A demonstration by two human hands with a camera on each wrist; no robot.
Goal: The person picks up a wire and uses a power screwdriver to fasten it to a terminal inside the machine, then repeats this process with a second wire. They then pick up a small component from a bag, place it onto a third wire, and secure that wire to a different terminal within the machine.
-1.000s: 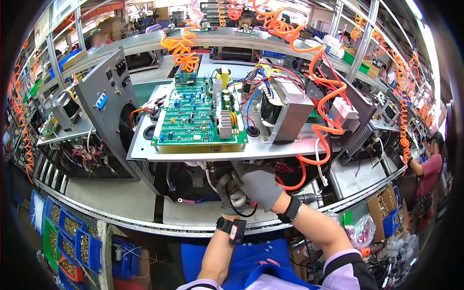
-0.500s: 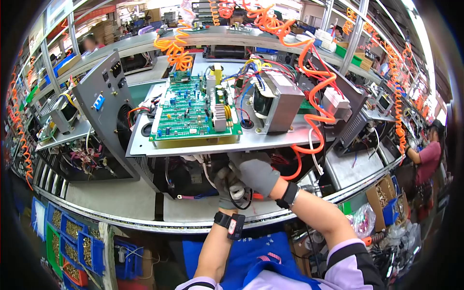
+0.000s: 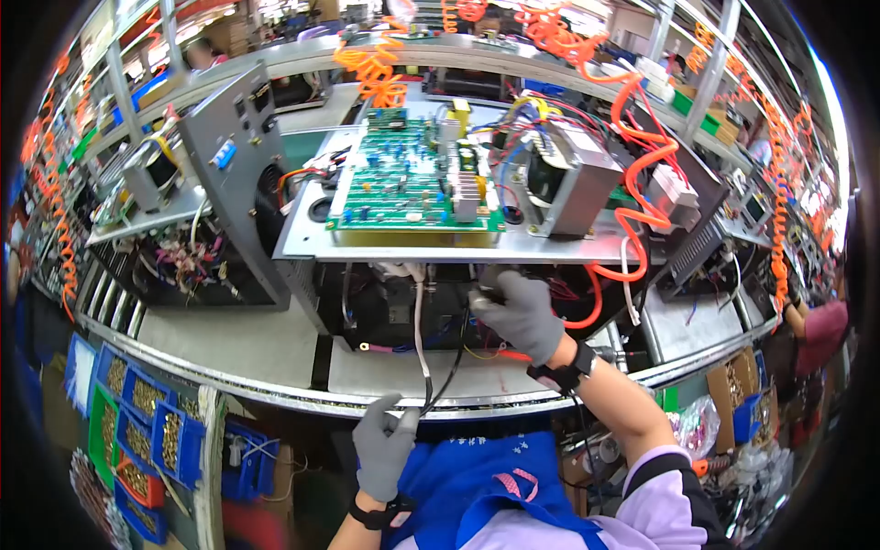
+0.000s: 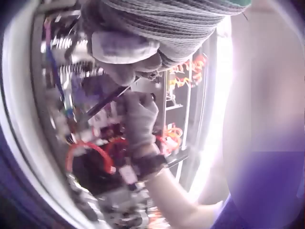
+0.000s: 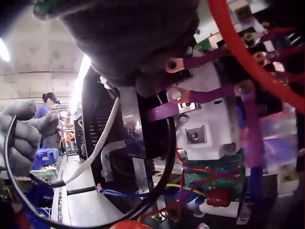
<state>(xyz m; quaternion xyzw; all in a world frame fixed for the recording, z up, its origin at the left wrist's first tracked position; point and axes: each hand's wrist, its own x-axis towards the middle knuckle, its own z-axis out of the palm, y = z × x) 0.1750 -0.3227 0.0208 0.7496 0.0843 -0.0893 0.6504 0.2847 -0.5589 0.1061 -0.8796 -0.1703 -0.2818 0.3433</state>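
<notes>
In the head view my gloved left hand is low in front of the bench edge. Its fingers grip a black cable, where a white-sleeved cable also comes down to it. My gloved right hand reaches under the metal plate with curled fingers at the black cable's upper part. The right wrist view shows that hand from behind, close above a purple-sleeved lug; its fingertips are partly hidden. Dark left fingers hold the looped cable there. Above the plate sits a green circuit board.
A transformer and an orange air hose stand right of the board. A grey fan panel rises at left. Blue bins of screws line the lower left. Another worker is at far right.
My left hand has moved from beside the right hand, under the plate, down and toward me, stretching the cables out. The right hand stays under the plate. The head view has shifted.
</notes>
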